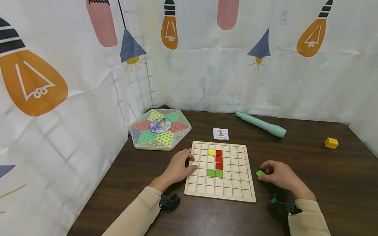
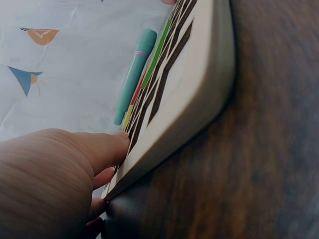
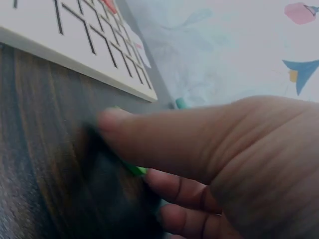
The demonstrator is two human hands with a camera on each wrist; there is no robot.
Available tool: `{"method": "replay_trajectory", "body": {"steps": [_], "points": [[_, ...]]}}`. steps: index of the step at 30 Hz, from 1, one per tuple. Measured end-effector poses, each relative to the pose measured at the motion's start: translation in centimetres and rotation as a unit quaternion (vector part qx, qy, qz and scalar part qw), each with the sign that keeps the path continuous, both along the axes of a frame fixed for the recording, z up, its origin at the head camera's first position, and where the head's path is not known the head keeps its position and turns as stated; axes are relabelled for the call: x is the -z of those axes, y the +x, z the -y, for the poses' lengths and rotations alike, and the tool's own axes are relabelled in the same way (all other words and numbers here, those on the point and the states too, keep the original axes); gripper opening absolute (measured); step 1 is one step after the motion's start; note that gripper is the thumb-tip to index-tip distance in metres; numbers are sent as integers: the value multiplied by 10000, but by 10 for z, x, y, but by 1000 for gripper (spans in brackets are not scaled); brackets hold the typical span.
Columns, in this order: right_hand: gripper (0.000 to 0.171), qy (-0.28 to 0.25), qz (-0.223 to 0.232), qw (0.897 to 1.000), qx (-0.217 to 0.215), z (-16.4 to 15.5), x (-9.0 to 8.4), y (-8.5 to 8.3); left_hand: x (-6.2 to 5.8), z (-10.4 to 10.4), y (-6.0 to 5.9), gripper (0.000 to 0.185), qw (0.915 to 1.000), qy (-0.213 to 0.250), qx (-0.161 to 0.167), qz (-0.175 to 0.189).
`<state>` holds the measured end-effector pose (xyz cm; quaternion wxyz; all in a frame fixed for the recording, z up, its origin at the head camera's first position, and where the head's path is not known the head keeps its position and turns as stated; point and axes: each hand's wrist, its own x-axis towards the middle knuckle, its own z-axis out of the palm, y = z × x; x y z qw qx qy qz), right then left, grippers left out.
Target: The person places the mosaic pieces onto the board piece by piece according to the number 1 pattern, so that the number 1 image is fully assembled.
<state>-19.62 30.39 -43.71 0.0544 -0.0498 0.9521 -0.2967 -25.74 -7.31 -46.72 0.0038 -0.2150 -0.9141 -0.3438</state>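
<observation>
A pale wooden grid board [image 1: 234, 175] lies flat on the table. Its squares hold three red blocks [image 1: 219, 159] in a column, two green blocks [image 1: 210, 173] side by side below them, and a yellow piece [image 1: 211, 152] with a slanted side at the upper left. My left hand [image 1: 177, 167] rests at the board's left edge, its thumb [image 2: 107, 149] on top and relaxed fingers along the rim. Off the board's right side, my right hand [image 1: 280, 176] pinches a small green block [image 1: 260, 173] between thumb and fingers, low over the table. In the right wrist view the thumb mostly hides this block.
A patterned card [image 1: 221, 134] lies behind the board. To the back left is a hexagonal star-pattern game box [image 1: 160, 129]. A teal tube-shaped object [image 1: 260, 124] lies at the back right, and a yellow block [image 1: 331, 143] sits farther right. Printed white curtains [image 1: 204, 76] enclose the table.
</observation>
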Motion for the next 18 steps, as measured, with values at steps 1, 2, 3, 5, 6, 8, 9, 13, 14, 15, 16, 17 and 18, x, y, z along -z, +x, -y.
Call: {"method": "replay_trajectory", "body": {"steps": [1, 2, 3, 5, 6, 8, 9, 13, 14, 15, 16, 17, 18], "points": [[36, 23, -17, 10000, 35, 1, 1, 0, 0, 0, 0, 18, 10000, -1, -2, 0], [34, 28, -33, 10000, 75, 1, 1, 0, 0, 0, 0, 18, 10000, -4, -3, 3], [32, 49, -72, 9999, 113, 2, 1, -1, -1, 0, 0, 18, 10000, -7, -11, 9], [30, 69, -151, 9997, 182, 3, 2, -1, -1, 0, 1, 18, 10000, -15, -23, 23], [29, 81, -195, 9996, 191, 3, 2, -1, -2, 0, 1, 18, 10000, -17, -28, 27], [29, 107, -262, 9994, 200, 4, 3, -2, -2, 0, 1, 18, 10000, -13, -34, 41], [29, 111, -281, 9993, 213, 4, 4, -2, -2, 0, 1, 18, 10000, -12, -36, 46], [32, 154, -282, 9993, 203, 6, 5, -3, -2, 0, 2, 17, 10000, -12, -28, 52], [33, 161, -286, 9993, 200, 6, 4, -3, -1, 0, 2, 17, 10000, -14, -31, 52], [33, 176, -290, 9992, 208, 6, 4, -3, -1, 0, 1, 17, 10000, -15, -35, 54], [32, 202, -313, 9991, 203, 7, 4, -3, -1, 0, 1, 17, 10000, -17, -39, 56], [31, 217, -350, 9989, 226, 8, 4, -3, -1, 0, 1, 17, 10000, -20, -44, 57], [30, 240, -416, 9986, 239, 9, 4, -3, -2, 0, 1, 17, 10000, -18, -51, 65]]}}
